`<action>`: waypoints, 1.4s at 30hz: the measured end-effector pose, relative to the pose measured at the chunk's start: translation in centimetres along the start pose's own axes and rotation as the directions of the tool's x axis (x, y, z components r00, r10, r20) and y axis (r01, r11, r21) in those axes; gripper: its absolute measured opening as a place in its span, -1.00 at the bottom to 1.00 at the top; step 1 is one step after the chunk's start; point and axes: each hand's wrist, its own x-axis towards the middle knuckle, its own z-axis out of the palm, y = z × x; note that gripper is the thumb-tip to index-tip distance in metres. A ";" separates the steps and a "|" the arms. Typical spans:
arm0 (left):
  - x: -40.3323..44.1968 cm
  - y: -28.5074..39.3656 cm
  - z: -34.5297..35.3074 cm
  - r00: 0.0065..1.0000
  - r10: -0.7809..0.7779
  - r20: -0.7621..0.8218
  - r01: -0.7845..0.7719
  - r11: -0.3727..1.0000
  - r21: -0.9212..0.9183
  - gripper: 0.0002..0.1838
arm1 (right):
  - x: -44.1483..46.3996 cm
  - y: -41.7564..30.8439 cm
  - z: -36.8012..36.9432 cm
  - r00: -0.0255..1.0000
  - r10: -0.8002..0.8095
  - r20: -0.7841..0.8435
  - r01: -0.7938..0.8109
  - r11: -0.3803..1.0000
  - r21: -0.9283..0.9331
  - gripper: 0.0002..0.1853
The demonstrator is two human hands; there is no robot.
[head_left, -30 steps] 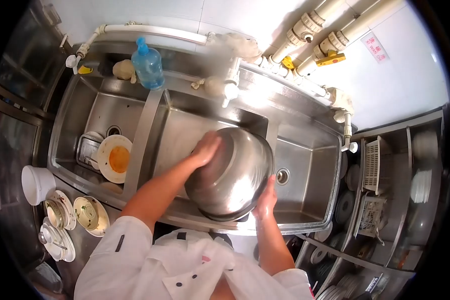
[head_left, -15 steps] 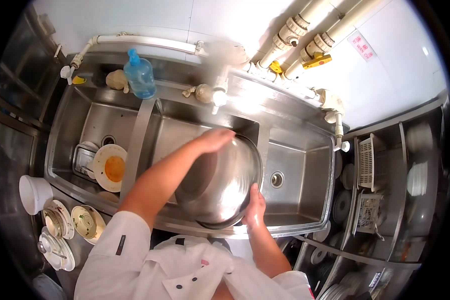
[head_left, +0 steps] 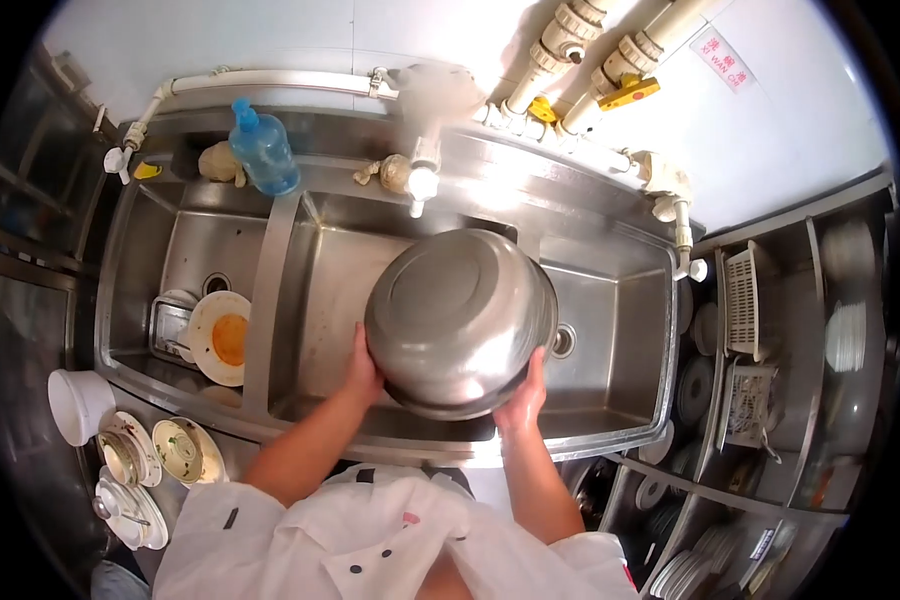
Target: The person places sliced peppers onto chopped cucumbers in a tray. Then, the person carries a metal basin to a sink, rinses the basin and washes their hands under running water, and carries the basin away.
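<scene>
Both hands (head_left: 364,368) (head_left: 521,398) partly behind bowl (head_left: 460,310)

In the grip, the bowl (head_left: 460,315) looked like smooth, glossy metal with bright highlights. Beneath the grip, the sink (head_left: 342,275) was duller metal. Beyond the grip to the left, the bottle (head_left: 267,155) was translucent plastic. Right of the grip, the basket (head_left: 742,300) looked plastic. Behind the grip, the jacket (head_left: 310,540) was matt, creased cloth.
</scene>
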 end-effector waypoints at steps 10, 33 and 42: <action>-7.6 0.6 6.6 0.605 0.584 0.541 -0.491 -0.260 0.831 -0.23 | 1.7 3.9 6.6 0.992 -0.016 -0.128 0.003 0.995 -0.103 -0.47; 10.9 13.6 9.7 0.892 -0.445 0.080 0.205 0.555 0.806 -0.47 | -6.3 -1.3 -0.6 0.908 0.031 0.419 0.274 0.710 -0.648 -0.67; 4.4 5.6 -2.1 0.877 -0.445 0.185 0.422 0.894 0.148 -0.37 | -3.7 -0.8 -2.3 0.962 -0.092 0.258 0.182 0.918 -0.353 -0.65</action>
